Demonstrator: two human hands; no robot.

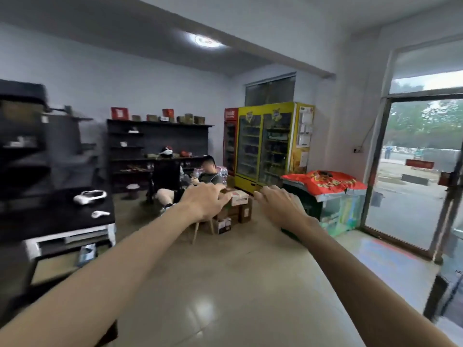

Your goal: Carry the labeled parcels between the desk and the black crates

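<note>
I hold my left hand (204, 200) and right hand (278, 205) out, fingers spread, empty. Desk (50, 221) at left carries white devices (89, 196), blurred, possibly scanners.

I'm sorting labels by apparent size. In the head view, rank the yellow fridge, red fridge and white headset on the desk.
1. yellow fridge
2. red fridge
3. white headset, though it sits nearer the camera.

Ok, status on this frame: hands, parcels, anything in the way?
Left hand and right hand open, outstretched, holding nothing. Cardboard boxes stacked ahead on the floor; labels unreadable. Seated person beside the stack; floor between looks passable.
</note>
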